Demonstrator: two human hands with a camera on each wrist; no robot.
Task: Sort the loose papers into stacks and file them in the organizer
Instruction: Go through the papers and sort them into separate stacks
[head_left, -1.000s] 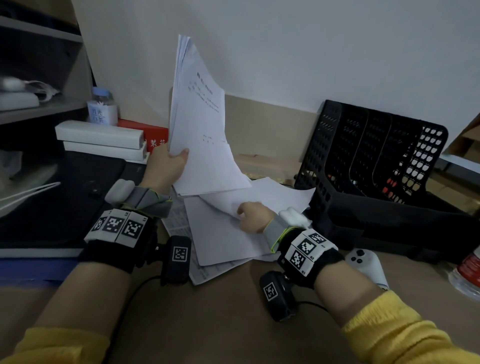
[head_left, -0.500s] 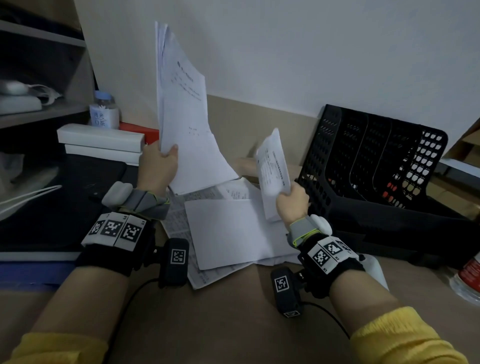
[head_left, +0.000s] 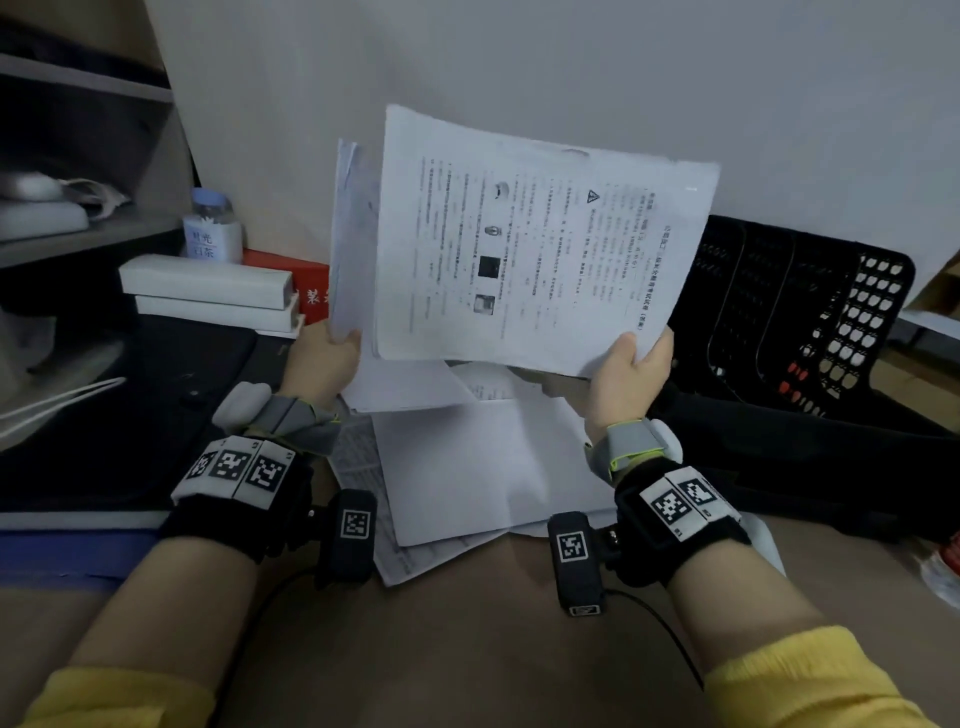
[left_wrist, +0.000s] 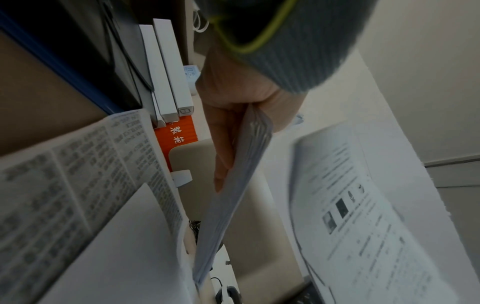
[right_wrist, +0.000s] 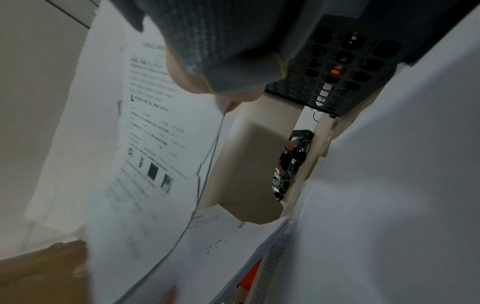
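The right hand (head_left: 631, 374) pinched a printed sheet (head_left: 535, 244) by its lower corner, just right of the upright stack (head_left: 349, 234) gripped by the left hand (head_left: 323, 358); the organizer (head_left: 800, 332) lay nearer the right hand.

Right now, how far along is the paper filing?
Done: nothing filed; the black organizer slots show no papers. In hand: left hand grips a collected stack, right hand holds a printed sheet beside it. Left: loose papers on the desk, then filing.
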